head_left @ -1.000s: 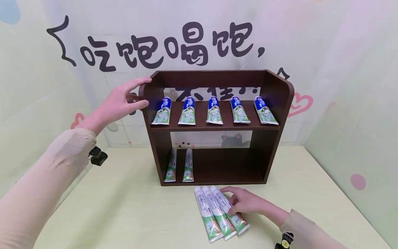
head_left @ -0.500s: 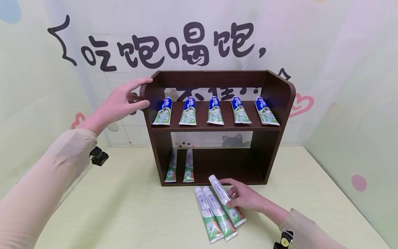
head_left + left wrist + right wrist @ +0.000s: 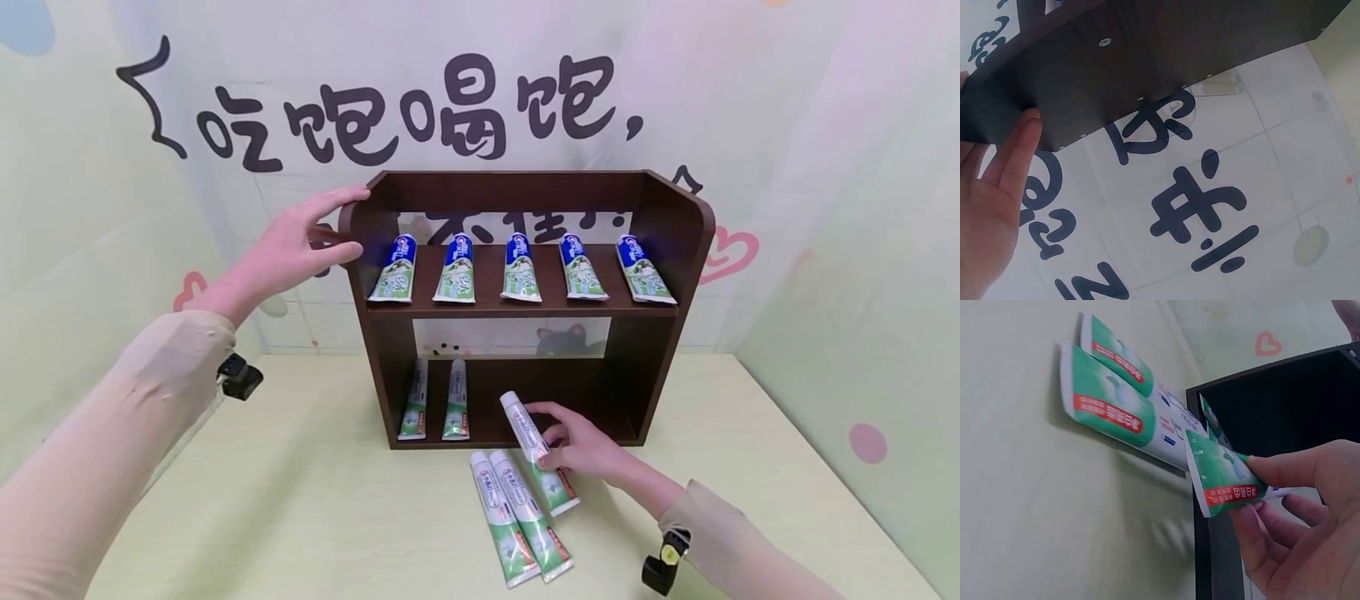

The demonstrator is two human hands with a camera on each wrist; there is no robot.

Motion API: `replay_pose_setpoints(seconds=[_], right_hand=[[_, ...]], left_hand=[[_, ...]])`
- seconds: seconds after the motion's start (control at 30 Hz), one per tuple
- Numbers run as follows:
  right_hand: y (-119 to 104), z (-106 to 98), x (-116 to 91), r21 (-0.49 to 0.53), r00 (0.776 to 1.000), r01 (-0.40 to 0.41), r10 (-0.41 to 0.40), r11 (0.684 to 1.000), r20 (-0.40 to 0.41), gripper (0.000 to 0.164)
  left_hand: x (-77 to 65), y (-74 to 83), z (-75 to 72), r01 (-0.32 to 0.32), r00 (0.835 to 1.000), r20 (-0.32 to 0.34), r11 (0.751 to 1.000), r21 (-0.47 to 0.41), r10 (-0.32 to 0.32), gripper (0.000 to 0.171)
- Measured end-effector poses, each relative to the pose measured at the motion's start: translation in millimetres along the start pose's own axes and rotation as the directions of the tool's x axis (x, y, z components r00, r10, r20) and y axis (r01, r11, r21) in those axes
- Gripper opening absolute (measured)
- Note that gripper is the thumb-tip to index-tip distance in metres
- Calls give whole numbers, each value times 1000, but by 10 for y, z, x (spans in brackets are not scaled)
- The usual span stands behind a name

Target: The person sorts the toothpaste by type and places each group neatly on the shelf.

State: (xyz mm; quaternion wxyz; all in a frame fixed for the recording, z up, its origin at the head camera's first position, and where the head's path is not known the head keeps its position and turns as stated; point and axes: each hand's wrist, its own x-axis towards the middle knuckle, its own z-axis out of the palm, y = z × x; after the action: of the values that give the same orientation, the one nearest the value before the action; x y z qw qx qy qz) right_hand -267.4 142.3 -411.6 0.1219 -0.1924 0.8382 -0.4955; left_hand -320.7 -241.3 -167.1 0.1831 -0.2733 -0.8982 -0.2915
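My right hand [image 3: 588,446] pinches a white-and-green toothpaste tube [image 3: 558,492] between thumb and fingers. The tube is tilted, cap end up, in front of the lower shelf's front edge. In the right wrist view the right hand [image 3: 1310,512] grips it near its middle, with the green crimped end [image 3: 1210,481] sticking out. Two similar tubes [image 3: 501,533] lie side by side on the table, just below it. My left hand [image 3: 288,246] rests with extended fingers against the upper left side of the dark brown rack [image 3: 517,187]; in the left wrist view a fingertip touches the side panel [image 3: 1147,56].
On the upper shelf stands a row of several blue-and-green toothpaste tubes [image 3: 520,275], leaning back. Two white-and-green tubes [image 3: 456,408] lean at the left of the lower shelf. A printed wall [image 3: 262,75] rises behind the rack on the pale table [image 3: 300,500].
My right hand has picked up the rightmost of three tubes on the table and carried it up toward the lower shelf. The left hand stays at the rack's side.
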Motion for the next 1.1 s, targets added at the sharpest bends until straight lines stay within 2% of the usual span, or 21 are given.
replay_pose_setpoints(seconds=[0.23, 0.5, 0.87, 1.1], right_hand=[[1, -13, 171, 29, 998, -4, 6, 1000, -64, 75], [22, -40, 359, 61, 995, 57, -51, 996, -90, 78], [19, -3, 614, 97, 989, 85, -72, 992, -127, 81], [11, 39, 761, 113, 986, 58, -40, 992, -162, 82]], left_hand=[[0, 4, 10, -3, 1000, 1, 1000, -7, 3, 63], [0, 1, 10, 5, 1000, -1, 1000, -14, -5, 63], [-6, -11, 14, -6, 1000, -5, 1000, -16, 6, 63], [-6, -5, 12, -11, 1000, -13, 1000, -21, 11, 63]])
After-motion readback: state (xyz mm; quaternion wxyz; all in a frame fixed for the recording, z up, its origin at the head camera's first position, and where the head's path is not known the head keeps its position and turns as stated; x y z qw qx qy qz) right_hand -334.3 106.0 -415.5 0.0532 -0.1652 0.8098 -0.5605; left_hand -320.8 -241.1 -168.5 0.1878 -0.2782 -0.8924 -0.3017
